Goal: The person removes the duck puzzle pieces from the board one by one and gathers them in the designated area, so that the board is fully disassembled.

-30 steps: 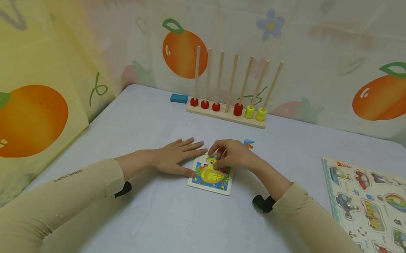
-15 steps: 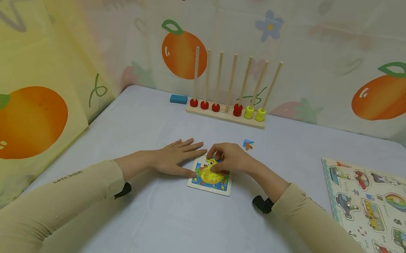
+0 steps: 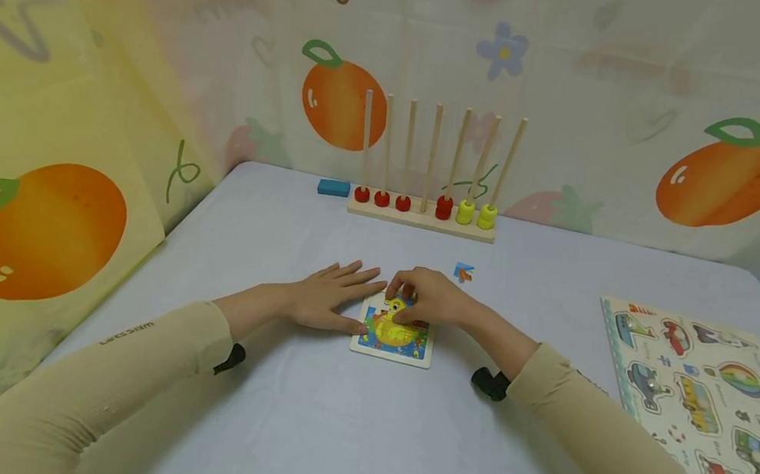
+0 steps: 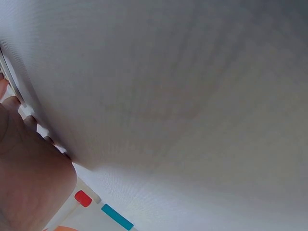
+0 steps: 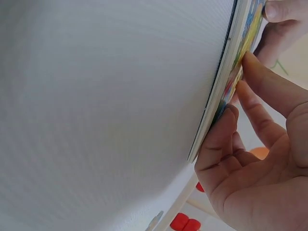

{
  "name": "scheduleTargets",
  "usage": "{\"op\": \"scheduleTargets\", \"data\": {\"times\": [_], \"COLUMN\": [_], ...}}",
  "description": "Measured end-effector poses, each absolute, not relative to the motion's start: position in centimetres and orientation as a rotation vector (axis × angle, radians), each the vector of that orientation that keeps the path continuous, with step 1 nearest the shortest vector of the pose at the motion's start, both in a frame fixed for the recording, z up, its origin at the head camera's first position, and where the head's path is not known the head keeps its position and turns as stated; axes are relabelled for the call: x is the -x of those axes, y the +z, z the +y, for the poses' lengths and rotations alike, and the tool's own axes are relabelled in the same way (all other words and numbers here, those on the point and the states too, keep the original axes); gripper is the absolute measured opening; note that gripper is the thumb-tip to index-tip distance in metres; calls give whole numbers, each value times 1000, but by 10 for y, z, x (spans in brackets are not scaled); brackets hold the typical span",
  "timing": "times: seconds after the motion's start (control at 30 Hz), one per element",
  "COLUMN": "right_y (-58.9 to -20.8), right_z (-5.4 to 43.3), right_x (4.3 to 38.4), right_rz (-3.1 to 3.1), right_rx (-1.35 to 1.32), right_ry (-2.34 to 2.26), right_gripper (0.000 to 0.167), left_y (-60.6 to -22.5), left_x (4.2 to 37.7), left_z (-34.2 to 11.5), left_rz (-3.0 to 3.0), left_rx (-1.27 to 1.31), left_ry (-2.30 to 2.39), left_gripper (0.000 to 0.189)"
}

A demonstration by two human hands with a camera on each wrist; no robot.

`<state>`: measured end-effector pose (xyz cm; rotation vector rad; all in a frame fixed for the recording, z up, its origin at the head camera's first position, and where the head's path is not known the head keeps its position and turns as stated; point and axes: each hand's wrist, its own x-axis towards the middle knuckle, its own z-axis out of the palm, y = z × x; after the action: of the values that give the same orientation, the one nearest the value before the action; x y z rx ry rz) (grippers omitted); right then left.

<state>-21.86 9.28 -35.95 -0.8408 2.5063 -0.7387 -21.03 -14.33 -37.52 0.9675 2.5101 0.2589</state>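
Note:
A small square duck jigsaw puzzle (image 3: 391, 357) lies on the table in the head view, a yellow duck on blue within a pale frame. My left hand (image 3: 328, 299) rests flat at its left side, fingers spread, with the thumb and a fingertip at the frame. Over the upper right part, my right hand (image 3: 432, 295) curls down, thumb and index finger about the puzzle piece with the duck's head (image 3: 396, 306). The right wrist view has thumb and index fingertips on the puzzle's face, other fingers by its edge. One loose puzzle piece (image 3: 464, 272) lies beyond the right hand.
At the back stands a wooden peg rack (image 3: 421, 224) with red and yellow beads, a blue block (image 3: 333, 187) to its left. A large vehicle peg puzzle board (image 3: 702, 398) lies at the right. Printed cloth (image 3: 564, 71) hangs behind the white table (image 3: 331, 433).
My right hand has shifted slightly toward me and left over the puzzle, and the loose piece now shows fully. The left hand has stayed in place.

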Motion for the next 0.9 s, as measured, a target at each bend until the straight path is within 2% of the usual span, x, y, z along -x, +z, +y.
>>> {"op": "scheduleTargets", "data": {"times": [0.9], "right_y": [-360], "right_z": [93], "right_x": [217], "right_rz": [2565], "right_rx": [842], "right_ry": [-716], "right_gripper": [27], "left_y": [-376], "left_x": [210], "left_z": [-144], "left_rz": [2524], "left_rx": [-981], "left_ry": [268], "left_gripper": [82]}}
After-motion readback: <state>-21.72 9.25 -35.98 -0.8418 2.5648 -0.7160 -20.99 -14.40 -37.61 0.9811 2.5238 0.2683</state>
